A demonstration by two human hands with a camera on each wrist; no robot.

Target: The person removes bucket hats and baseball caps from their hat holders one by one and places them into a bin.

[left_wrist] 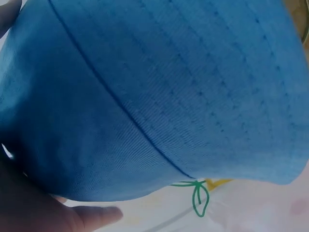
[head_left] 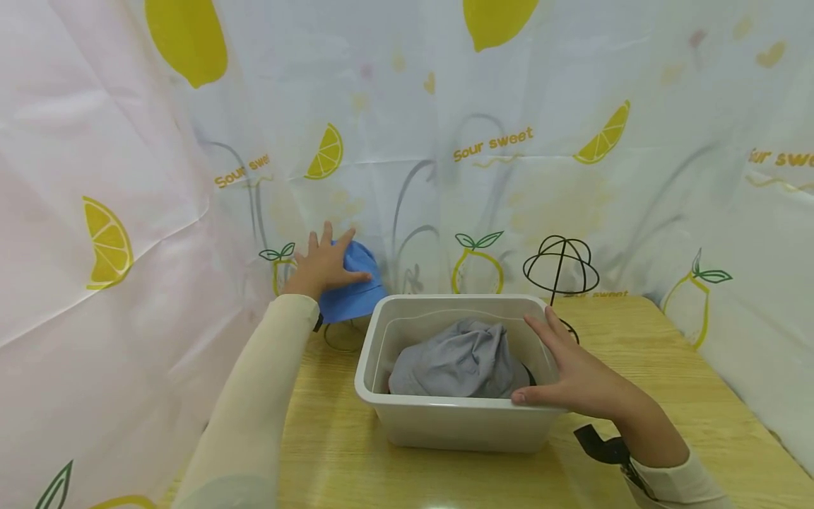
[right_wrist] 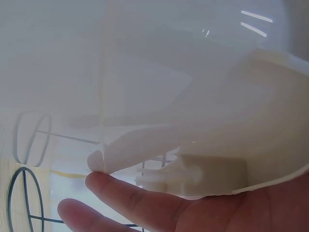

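Note:
At the back left, a blue cap [head_left: 361, 300] sits over a wire stand [head_left: 343, 338], whose base ring shows beneath it. My left hand [head_left: 323, 267] rests on the crown with its fingers spread wide. In the left wrist view the stitched brim [left_wrist: 227, 87] fills much of the picture. A white plastic bin [head_left: 464, 424] stands in the middle, holding a crumpled grey cap [head_left: 454, 360]. My right hand [head_left: 581, 375] touches the bin's right end, thumb at the front rim and fingers extended along the side. The right wrist view shows straight fingers [right_wrist: 135, 200] against the glossy outer wall.
A bare black wire hat stand [head_left: 561, 267] is behind the bin on the right. Everything stands on a light wooden table [head_left: 649, 396]. White lemon-print cloth [head_left: 407, 99] hangs close behind the table and along both sides.

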